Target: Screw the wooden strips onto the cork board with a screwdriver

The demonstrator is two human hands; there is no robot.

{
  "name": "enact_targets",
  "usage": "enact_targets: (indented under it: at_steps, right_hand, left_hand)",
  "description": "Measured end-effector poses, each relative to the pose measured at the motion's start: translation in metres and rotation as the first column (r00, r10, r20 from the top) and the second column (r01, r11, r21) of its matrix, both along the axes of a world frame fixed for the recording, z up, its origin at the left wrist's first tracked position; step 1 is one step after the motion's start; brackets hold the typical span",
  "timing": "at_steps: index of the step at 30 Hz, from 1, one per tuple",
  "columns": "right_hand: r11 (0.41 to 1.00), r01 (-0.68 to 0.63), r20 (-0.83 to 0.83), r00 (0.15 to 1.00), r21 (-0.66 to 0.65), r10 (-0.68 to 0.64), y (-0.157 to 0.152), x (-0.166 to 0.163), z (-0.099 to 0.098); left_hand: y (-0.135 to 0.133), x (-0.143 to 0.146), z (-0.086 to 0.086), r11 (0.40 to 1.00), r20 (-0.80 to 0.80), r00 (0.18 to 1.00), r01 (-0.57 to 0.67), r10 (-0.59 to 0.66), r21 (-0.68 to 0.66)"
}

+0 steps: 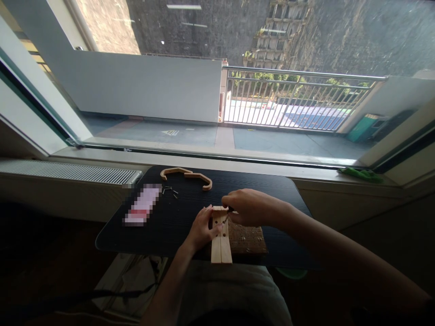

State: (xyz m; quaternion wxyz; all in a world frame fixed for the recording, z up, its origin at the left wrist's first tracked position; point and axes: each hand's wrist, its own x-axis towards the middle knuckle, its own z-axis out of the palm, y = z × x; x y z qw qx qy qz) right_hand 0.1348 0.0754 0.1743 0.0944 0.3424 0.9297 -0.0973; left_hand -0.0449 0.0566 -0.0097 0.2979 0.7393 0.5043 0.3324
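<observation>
Two wooden slats lie side by side at the tabletop's near edge, partly on a brown mat. The left hand clasps their left side with its fingers pressed together. The right hand pinches a small dark piece at their far end. Loose screws and curved wooden pieces lie toward the far edge.

Head camera looks forward and down, near the table.

Left of the paired wooden slats, bare black tabletop lay open as far as the pink packet. Beyond the slats, loose screws and a curved wooden piece crowded the far edge. A brown board touched the slats' right side.
</observation>
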Motion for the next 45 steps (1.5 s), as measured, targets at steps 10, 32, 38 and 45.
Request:
enact_targets:
  at_steps: [10,32,38,45]
  right_hand:
    - [0.999,0.028,0.008,1.000,-0.044,-0.028,0.004,0.002,0.001]
    - [0.997,0.063,0.095,0.994,-0.041,-0.059,0.004,-0.005,0.012]
    - [0.993,0.122,0.145,0.982,0.008,-0.122,0.004,-0.010,0.012]
    - [0.991,0.118,0.048,0.992,0.058,-0.120,0.003,-0.008,0.004]
  left_hand:
    - [0.000,-0.001,-0.003,1.000,-0.009,1.000,-0.008,0.008,-0.003]
    - [0.001,-0.001,-0.006,0.999,0.011,0.999,-0.039,0.039,0.019]
    - [0.001,-0.001,-0.005,0.999,-0.007,0.999,-0.032,0.032,-0.002]
    - [0.001,-0.001,-0.007,0.999,0.003,0.999,-0.032,0.032,-0.006]
